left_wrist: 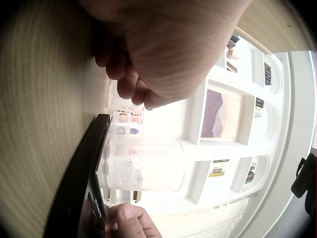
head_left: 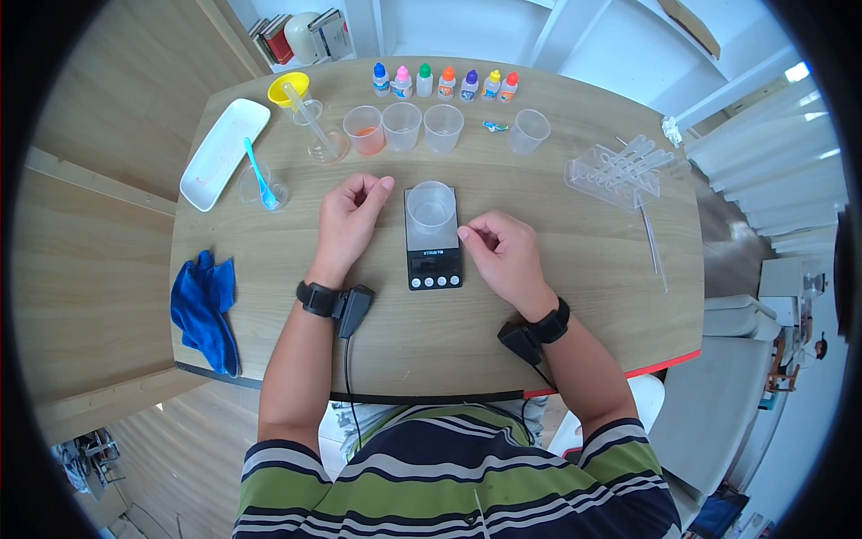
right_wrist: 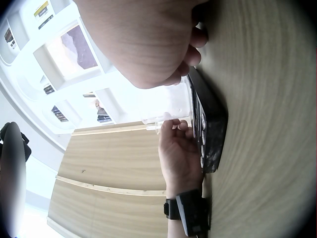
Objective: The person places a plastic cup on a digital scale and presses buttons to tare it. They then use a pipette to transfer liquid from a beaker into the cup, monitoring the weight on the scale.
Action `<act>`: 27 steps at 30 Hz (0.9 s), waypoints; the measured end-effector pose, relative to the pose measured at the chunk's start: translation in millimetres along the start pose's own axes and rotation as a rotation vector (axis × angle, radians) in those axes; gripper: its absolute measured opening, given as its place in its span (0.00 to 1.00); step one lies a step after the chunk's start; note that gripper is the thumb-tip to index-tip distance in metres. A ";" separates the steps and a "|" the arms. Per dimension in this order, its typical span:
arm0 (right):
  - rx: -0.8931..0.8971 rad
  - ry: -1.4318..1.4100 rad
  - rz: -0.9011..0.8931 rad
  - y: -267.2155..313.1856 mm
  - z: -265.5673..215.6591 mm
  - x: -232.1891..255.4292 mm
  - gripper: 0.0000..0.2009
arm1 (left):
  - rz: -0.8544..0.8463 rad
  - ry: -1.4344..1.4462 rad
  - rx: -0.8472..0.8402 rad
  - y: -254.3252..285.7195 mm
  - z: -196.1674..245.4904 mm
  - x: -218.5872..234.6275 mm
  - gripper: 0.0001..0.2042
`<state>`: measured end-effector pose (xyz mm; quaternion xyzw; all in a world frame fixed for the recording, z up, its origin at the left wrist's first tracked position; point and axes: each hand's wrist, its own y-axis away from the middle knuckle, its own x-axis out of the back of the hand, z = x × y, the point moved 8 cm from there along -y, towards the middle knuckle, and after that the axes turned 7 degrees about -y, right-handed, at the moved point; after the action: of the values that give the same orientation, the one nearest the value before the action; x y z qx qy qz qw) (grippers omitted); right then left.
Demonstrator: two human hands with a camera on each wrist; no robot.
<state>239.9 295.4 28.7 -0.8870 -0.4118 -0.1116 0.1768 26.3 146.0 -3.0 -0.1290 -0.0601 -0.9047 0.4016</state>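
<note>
A clear plastic cup (head_left: 431, 208) stands on the plate of a small black digital scale (head_left: 434, 267), which has several round buttons along its near edge. To the left of the scale my left hand (head_left: 348, 220) rests by the table with loosely curled fingers and nothing in them. On the other side, my right hand (head_left: 505, 256) lies with its fingertips right at the scale's edge, fingers bent loosely and holding nothing. The right wrist view shows the scale's side (right_wrist: 215, 134) beside that hand, with the left hand (right_wrist: 179, 153) beyond it.
Several dropper bottles (head_left: 446, 85) line the back, behind clear cups (head_left: 401, 126), one with orange liquid (head_left: 366, 142). Left are a white tray (head_left: 211, 171), a blue spoon (head_left: 260, 180), a yellow funnel (head_left: 285, 87) and a blue cloth (head_left: 205, 310). A clear rack (head_left: 602, 184) stands right.
</note>
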 end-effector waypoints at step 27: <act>-0.012 -0.001 -0.010 0.3 3.2 -0.4 0.06 | -0.001 -0.008 0.018 0.8 0.5 0.4 0.15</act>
<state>240.1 296.3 25.6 -0.8859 -0.4159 -0.1146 0.1707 26.8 145.3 -2.3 -0.1289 -0.0699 -0.9038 0.4021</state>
